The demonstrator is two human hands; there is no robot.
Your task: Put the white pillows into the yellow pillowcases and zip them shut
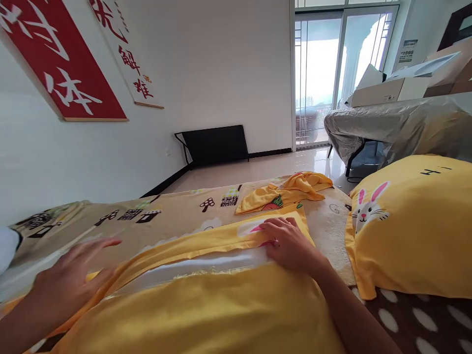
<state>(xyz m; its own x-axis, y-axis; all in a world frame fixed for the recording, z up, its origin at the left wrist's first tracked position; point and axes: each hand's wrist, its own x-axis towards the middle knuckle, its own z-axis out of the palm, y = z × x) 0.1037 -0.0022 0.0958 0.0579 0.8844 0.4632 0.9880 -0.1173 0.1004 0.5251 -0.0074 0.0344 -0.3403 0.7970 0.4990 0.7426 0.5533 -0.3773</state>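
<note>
A yellow pillowcase (pixel 221 309) lies spread in front of me, with a frayed edge across its opening. White fabric (pixel 236 259) shows in the gap between that edge and a folded-back yellow band. My right hand (pixel 289 246) has its fingers curled over the band at the right, beside a pink and white print. At the left, my left hand (pixel 70 275) is slightly blurred, its thumb and fingers apart. It hovers by the left end of the band; whether the thumb touches the cloth I cannot tell.
A crumpled yellow cloth (pixel 287 191) with a carrot print lies on the beige patterned blanket (pixel 177 209). At the right sits a plump yellow pillow (pixel 413 231) with a rabbit face. Beyond are a plastic-covered table (pixel 391 120) with boxes and a black panel (pixel 217 145) against the wall.
</note>
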